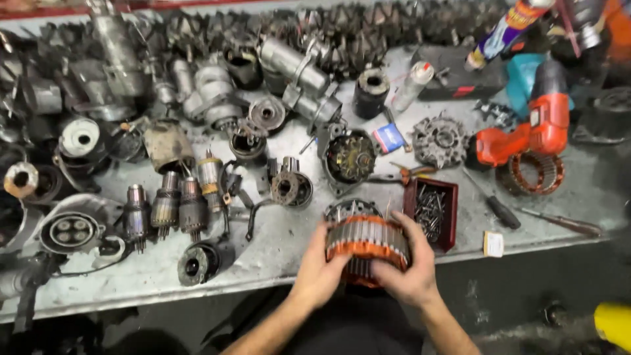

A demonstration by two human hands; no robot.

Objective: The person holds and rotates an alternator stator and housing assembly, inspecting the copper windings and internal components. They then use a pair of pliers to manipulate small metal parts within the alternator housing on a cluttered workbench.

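at lower centre of the frame, left hand [320, 273] and right hand [411, 266] clasped round copper coil ring [365, 242]; likely heavy, stiff, with delicate windings; best gripped by steel rim.

We see a worn grey metal workbench [282, 253] above a dark, stained concrete floor [526, 309], dimly lit.
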